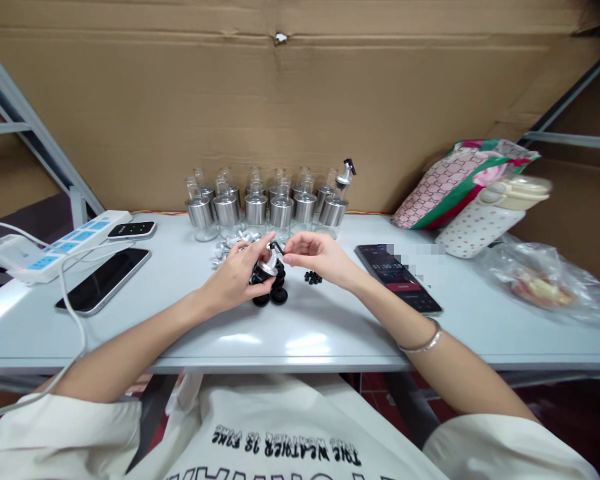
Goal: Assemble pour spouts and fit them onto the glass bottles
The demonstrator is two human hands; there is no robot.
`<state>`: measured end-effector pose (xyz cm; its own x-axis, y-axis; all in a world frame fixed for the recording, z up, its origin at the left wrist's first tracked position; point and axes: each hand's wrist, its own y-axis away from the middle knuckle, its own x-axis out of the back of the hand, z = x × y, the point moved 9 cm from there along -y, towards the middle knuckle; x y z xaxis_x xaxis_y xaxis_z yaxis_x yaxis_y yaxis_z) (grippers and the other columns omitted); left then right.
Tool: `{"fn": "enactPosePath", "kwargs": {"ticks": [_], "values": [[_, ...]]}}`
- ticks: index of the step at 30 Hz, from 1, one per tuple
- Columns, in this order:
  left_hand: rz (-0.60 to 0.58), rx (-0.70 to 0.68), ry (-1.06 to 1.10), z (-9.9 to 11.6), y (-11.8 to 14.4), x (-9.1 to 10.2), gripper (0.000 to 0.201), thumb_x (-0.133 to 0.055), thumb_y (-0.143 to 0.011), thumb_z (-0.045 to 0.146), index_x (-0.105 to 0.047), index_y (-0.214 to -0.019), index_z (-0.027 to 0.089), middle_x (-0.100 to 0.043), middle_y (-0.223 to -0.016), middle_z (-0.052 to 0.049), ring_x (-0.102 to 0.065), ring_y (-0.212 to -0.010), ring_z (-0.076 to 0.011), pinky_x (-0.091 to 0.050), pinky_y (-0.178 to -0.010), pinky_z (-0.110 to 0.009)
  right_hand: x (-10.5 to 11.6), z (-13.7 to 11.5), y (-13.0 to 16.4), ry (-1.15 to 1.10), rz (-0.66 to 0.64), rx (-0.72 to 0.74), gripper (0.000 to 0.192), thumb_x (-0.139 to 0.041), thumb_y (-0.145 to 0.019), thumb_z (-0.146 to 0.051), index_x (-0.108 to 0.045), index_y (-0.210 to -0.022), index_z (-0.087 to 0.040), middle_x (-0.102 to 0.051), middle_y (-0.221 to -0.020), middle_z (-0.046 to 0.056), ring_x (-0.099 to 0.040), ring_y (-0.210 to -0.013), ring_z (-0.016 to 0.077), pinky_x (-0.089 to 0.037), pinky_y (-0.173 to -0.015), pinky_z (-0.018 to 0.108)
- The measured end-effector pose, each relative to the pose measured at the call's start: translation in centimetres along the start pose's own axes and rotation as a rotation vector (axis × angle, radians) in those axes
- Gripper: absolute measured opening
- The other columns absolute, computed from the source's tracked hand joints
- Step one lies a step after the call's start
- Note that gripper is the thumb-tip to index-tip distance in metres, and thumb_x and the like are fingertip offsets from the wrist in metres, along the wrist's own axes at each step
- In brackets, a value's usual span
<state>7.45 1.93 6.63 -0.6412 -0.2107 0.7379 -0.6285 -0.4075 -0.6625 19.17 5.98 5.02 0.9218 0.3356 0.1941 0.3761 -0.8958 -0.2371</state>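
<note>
My left hand [240,270] grips a silver and black pourer cap [269,262] over the middle of the white table [330,333]. My right hand [317,257] pinches a small black part at the cap's top, fingertips touching it. Under the hands lie several black stoppers [275,293], and a few tiny black rings [313,277] sit just right of them. Loose silver caps [230,245] lie behind my left hand. A row of glass bottles with steel collars [265,207] stands at the back; the rightmost one [337,203] carries a fitted pourer.
A dark phone [105,280] lies at left, near a small black device [131,230] and a white power strip [65,243] with cables. Another phone with a lit screen [397,277] lies right. Patterned bags [460,183], a spotted bottle [480,227] and a plastic bag [545,280] fill the right side.
</note>
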Motion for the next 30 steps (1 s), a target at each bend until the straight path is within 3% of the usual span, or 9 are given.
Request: {"fn": "enactPosePath", "kwargs": {"ticks": [9,30], "values": [[-0.007,-0.008,-0.016,0.11,-0.01,-0.05,0.059,-0.054,-0.087,0.022,-0.027,-0.139,0.021,-0.059,-0.096,-0.005,-0.057,-0.089,-0.0189,-0.042,-0.090,-0.035,-0.22,-0.15,0.16,-0.016,-0.007,-0.008,0.027,-0.076,-0.065,-0.033,-0.058,-0.075,-0.017,-0.059,-0.066,-0.003,-0.053,-0.059,0.0100,-0.043,-0.061,0.027],[0.003,-0.001,-0.039,0.11,-0.06,0.06,0.054,-0.052,-0.085,0.021,-0.033,-0.135,0.017,-0.060,-0.095,-0.005,-0.056,-0.091,-0.0195,-0.038,-0.094,-0.036,-0.40,0.28,0.10,-0.121,-0.030,-0.034,0.024,-0.075,-0.065,-0.020,-0.059,-0.082,-0.016,-0.061,-0.068,-0.003,-0.057,-0.063,0.0097,-0.046,-0.064,0.025]]}}
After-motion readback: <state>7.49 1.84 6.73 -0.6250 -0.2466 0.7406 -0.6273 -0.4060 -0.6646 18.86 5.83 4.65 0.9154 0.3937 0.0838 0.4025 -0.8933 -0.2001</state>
